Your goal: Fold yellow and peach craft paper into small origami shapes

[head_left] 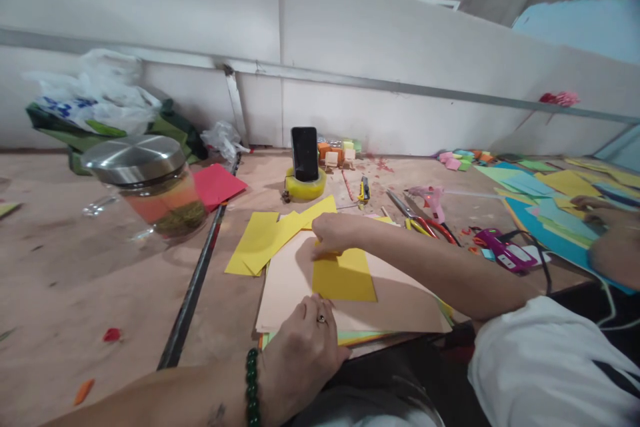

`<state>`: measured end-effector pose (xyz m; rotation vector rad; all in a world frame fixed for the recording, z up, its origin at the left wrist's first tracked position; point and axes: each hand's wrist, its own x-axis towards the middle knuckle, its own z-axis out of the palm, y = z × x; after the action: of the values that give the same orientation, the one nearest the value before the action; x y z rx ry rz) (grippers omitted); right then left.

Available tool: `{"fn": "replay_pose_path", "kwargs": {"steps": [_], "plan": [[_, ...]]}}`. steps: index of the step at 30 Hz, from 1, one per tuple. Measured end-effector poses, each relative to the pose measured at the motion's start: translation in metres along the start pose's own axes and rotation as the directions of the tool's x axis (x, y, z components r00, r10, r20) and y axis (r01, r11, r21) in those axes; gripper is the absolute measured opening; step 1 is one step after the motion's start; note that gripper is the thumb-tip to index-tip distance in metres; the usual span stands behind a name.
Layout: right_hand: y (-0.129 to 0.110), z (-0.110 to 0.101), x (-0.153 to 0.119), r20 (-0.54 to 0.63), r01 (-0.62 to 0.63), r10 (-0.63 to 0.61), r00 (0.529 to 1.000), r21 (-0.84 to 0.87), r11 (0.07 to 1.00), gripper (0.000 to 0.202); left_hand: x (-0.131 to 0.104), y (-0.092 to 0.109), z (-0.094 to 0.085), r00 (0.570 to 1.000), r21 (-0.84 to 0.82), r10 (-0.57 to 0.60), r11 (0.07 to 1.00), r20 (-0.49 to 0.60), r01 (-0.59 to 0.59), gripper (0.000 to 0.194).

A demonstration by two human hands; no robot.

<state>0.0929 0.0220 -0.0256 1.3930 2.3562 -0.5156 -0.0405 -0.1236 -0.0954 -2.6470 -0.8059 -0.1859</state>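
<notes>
My left hand [303, 353], with a ring and a green bead bracelet, rests at the near edge of a stack of pale paper sheets [400, 310]. Its curled fingertips touch the lower left corner of a yellow paper square [346, 280]. The fingers of my right hand [331, 235] are bent down at the square's upper left corner, and whether they pinch it is hidden. More yellow sheets [273, 240] lie fanned at the stack's upper left. Green and orange sheets show under the pale ones.
A glass teapot [167, 197] and red paper [217, 185] stand left. Behind the stack are a phone [305, 153] on a tape roll [306, 185] and a cutter [365, 191]. Scissors [417, 217], a pink glue gun [431, 203] and another person's hand [617, 247] are right.
</notes>
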Motion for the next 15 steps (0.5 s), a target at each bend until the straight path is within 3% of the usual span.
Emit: {"fn": "replay_pose_path", "kwargs": {"steps": [4, 9, 15], "plan": [[0.018, -0.001, 0.002, 0.015, -0.015, 0.014, 1.000, 0.122, 0.992, 0.030, 0.001, -0.006, -0.003, 0.999, -0.083, -0.015, 0.996, 0.036, 0.018, 0.052], [0.024, 0.011, -0.024, -0.059, -0.067, 0.079, 0.995, 0.193, 0.979, 0.032, 0.012, -0.039, -0.012, 0.996, -0.342, -0.039, 0.937, 0.079, 0.064, 0.030], [0.013, 0.050, -0.076, -0.222, -0.126, 0.155, 0.963, 0.141, 0.982, 0.060, 0.019, -0.065, -0.007, 0.995, -0.445, 0.093, 0.892, 0.026, -0.072, 0.028]]}}
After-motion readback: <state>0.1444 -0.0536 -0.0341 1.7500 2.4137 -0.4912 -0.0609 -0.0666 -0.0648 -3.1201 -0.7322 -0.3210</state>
